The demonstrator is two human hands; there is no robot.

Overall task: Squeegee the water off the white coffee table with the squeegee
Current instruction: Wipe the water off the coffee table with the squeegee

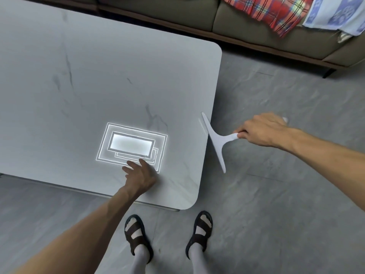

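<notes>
Squeegee point(215, 139) handle is clamped in the right grip point(262, 130). Its blade, just left of that grip, sits at the edge of the counter point(79, 76), partly over the floor point(276, 194). Farther left, the left grip point(141, 175) rests flat on the counter, fingers apart. No water shows, so the wiping seems nearly done.

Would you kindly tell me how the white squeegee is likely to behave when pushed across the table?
Probably light: the right hand holds the squeegee by its handle alone. Likely stiff: the blade looks straight though mostly unsupported beyond the table edge. It may glide easily on that glossy top.
</notes>
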